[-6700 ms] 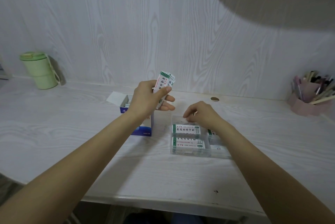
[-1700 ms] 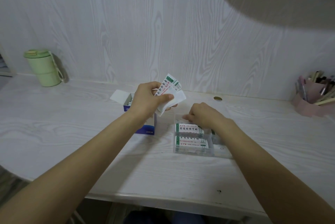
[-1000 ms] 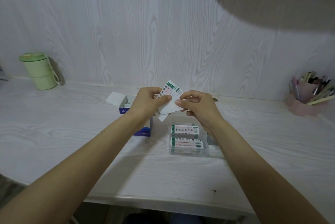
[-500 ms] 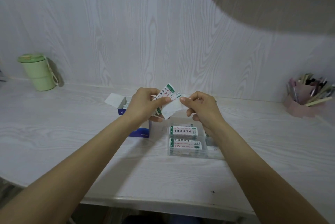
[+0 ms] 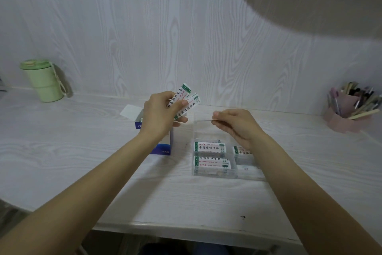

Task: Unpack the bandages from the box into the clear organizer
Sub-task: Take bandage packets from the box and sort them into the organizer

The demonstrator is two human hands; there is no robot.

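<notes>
Now the right hand (image 5: 237, 124) has drawn one thin white bandage (image 5: 203, 121) edge-on from the green-printed strips (image 5: 186, 102) pinched in the left hand (image 5: 160, 113), just above the clear plastic organizer (image 5: 215, 169), next for filing; the blue-and-white cardboard box (image 5: 163, 145) sits behind the left fingers.

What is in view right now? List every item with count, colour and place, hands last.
held bandages: a few, white with green ends, fanned in left hand
single bandage: one, white, edge-on in right hand
clear organizer: one, transparent, desk centre, three bandage stacks visible inside
box: one, blue and white, open, left of organizer
mug: one, green, far left
pen holder: one, pink, far right
desk: one, white woodgrain
left hand: grips bandages
right hand: fingers pinch single bandage
</notes>
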